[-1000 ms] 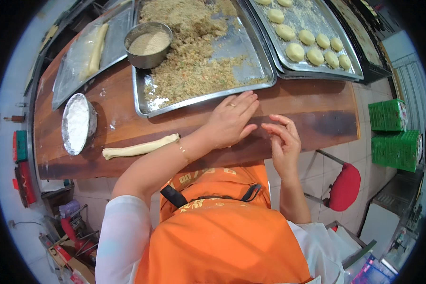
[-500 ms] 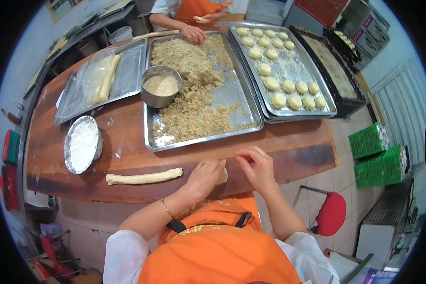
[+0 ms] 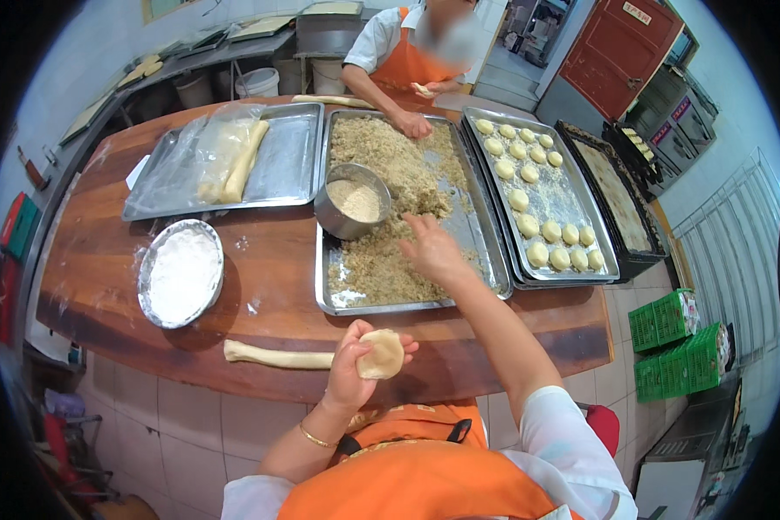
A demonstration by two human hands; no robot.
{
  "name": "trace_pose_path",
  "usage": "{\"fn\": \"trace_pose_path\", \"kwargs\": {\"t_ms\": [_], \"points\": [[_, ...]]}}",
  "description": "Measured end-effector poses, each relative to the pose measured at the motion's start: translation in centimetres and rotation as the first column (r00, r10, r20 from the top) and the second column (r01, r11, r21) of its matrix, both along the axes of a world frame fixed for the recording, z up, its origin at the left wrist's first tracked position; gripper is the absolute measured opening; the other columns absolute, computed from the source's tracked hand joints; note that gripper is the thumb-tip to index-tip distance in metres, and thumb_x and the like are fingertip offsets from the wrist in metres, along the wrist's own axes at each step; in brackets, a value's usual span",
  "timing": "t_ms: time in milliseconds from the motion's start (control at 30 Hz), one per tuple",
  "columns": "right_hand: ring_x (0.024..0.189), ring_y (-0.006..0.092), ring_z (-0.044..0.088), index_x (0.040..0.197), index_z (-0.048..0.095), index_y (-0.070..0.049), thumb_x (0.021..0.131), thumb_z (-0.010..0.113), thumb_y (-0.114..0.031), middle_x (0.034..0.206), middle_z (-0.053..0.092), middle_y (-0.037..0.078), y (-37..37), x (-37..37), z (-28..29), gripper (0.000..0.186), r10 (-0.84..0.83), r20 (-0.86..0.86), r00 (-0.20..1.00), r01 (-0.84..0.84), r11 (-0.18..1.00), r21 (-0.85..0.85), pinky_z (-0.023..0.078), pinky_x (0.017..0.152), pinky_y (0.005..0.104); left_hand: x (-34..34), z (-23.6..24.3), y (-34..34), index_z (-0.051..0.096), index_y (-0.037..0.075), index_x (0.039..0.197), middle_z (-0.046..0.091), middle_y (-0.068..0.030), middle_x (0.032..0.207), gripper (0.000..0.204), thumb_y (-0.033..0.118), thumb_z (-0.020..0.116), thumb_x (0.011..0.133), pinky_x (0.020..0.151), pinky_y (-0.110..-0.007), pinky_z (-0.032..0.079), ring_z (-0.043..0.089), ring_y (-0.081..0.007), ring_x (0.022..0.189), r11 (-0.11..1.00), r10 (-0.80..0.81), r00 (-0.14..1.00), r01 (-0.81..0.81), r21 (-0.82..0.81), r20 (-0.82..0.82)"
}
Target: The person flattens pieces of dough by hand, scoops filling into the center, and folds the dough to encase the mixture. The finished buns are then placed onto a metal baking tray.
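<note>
Left hand [image 3: 348, 368]: dough disc [image 3: 380, 355] sits over my fingers near the table edge, thumb pressed in at its side; I judge this hold leaves the round's upper face clear and supports its soft underside. Right hand [image 3: 433, 250]: fingers spread, nothing visible in them, over the crumbly mixture [image 3: 380, 273]; fingertip contact, cannot tell. The metal tray [image 3: 477, 227] lies between me and the co-worker's hand [image 3: 412, 125], probably so both sides can reach it. Dough rope [image 3: 277, 354] lies beside my left hand, presumably for easy access.
</note>
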State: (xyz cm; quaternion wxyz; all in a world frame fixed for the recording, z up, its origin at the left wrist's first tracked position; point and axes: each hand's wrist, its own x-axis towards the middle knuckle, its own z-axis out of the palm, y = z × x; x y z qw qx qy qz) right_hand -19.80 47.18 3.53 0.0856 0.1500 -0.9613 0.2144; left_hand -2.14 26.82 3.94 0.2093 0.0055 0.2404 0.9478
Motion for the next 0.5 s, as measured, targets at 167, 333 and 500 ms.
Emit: {"fn": "trace_pose_path", "kwargs": {"t_ms": [167, 333, 500], "points": [[0.123, 0.0402, 0.053, 0.144, 0.045, -0.002, 0.09, 0.059, -0.052, 0.134, 0.051, 0.025, -2.5, -1.9, -3.0, 0.075, 0.049, -0.111, 0.993, 0.009, 0.882, 0.47, 0.05, 0.094, 0.0493, -0.5, 0.2, -1.4, 0.059, 0.003, 0.12, 0.065, -0.0206, 0.121, 0.031, 0.016, 0.057, 0.092, 0.104, -0.048, 0.048, 0.06, -0.034, 0.118, 0.979, 0.071, 0.927, -0.135, 0.152, 0.367], [0.102, 0.04, 0.065, 0.112, 0.063, -0.002, 0.096, 0.052, -0.046, 0.114, 0.065, 0.023, -3.4, -2.5, -2.1, 0.048, 0.087, 0.113, 0.99, -0.122, 0.93, 0.346, 0.052, 0.086, 0.0515, -0.6, -2.9, -3.5, 0.064, 0.012, 0.118, 0.068, -0.0086, 0.12, 0.022, 0.025, 0.055, 0.102, 0.105, -0.052, 0.045, 0.061, -0.0287, 0.116, 0.92, 0.157, 0.897, -0.285, 0.271, 0.412], [0.091, 0.0395, 0.068, 0.096, 0.068, -0.004, 0.099, 0.049, -0.038, 0.103, 0.071, 0.019, -1.1, -3.4, -2.8, 0.04, -0.013, 0.196, 0.981, -0.016, 0.989, 0.147, 0.053, 0.079, 0.0506, -1.2, -2.8, -3.3, 0.059, 0.007, 0.123, 0.065, -0.0152, 0.123, 0.026, 0.02, 0.055, 0.101, 0.104, -0.05, 0.046, 0.06, -0.0331, 0.115, 0.932, 0.153, 0.853, -0.293, 0.213, 0.5]]}}
